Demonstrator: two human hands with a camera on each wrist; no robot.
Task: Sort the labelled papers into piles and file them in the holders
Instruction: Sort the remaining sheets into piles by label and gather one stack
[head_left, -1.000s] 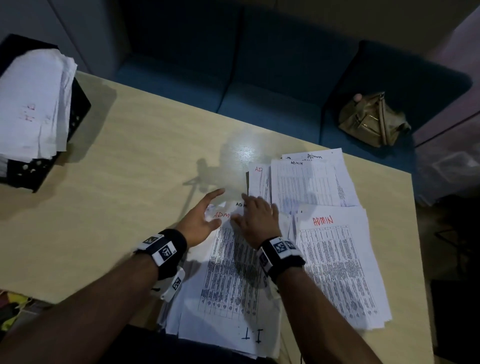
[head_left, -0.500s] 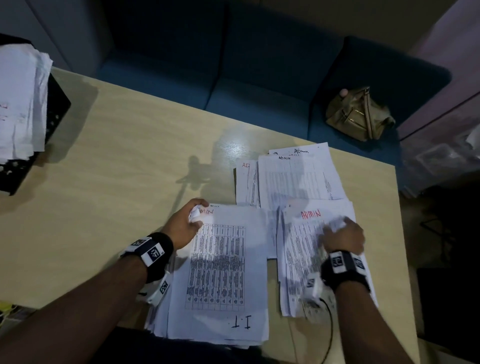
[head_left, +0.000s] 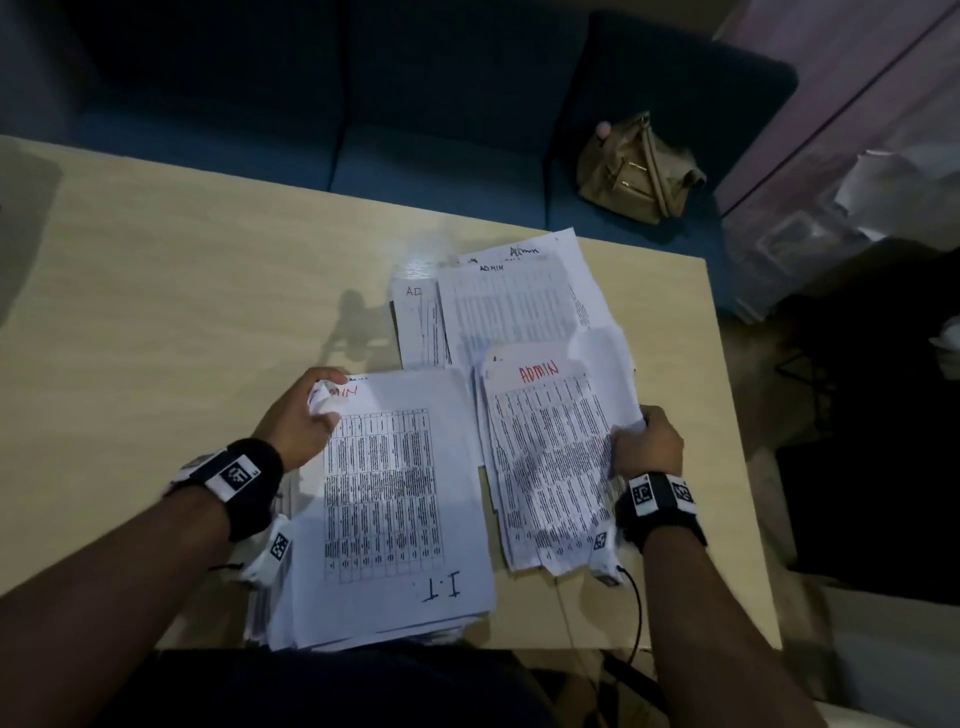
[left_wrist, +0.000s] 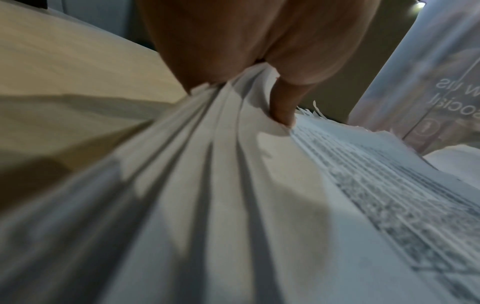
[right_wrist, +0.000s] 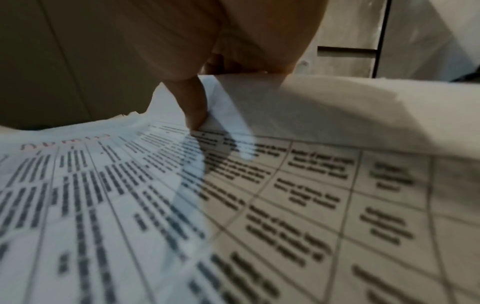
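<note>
Right now my left hand (head_left: 298, 415) sits at the far left corner of the thick stack (head_left: 387, 514) nearest me, thumb and fingers curled round that corner and crumpling the top sheets; the left wrist view shows the thumb (left_wrist: 281, 107) pressed down onto the fanned paper edges. That stack runs with its long axis away from me, its top sheet marked I.T at the near end with a red label half hidden under my fingers at the far end. Just beside it to the right, barely apart, lies the ADMIN pile (head_left: 550, 457), long axis the same way, and behind both sit more ADMIN sheets (head_left: 514, 301) spread loosely on the desk (head_left: 182, 312). My right hand (head_left: 647, 447) grips the right edge of the ADMIN pile, fingers curled under and thumb on top, lifting that edge so the sheets bow; the right wrist view shows the thumb (right_wrist: 193, 107) pinching the raised paper. I judge each pile belongs to the hand already on it. No holder is in view.
</note>
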